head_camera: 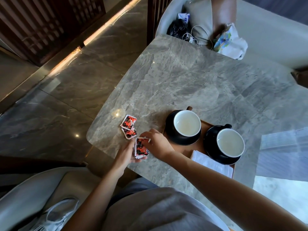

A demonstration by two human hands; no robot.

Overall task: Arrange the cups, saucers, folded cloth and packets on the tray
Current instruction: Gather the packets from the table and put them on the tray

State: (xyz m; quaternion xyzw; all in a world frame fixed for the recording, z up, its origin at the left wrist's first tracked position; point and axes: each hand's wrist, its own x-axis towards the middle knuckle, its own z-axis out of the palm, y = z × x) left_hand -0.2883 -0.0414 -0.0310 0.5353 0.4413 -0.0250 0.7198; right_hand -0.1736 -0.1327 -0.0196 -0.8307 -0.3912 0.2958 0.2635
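Marble table (191,77) holds my wooden tray (204,125) with both cups (187,122) on saucers (171,130) and the folded cloth (211,161) already placed, while my left hand (127,153) cradles gathered packets (140,147), my right hand (158,141) pinches them, and two loose packets (128,126) remain nearby.

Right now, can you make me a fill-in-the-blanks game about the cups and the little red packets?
1. The number of cups standing on the wooden tray is ____.
2. The inside of the near cup is the colour ____.
3. The left hand holds a stack of red ____.
4. The loose packets lie on the table, not yet on the ____.

Missing words: two; white; packets; tray
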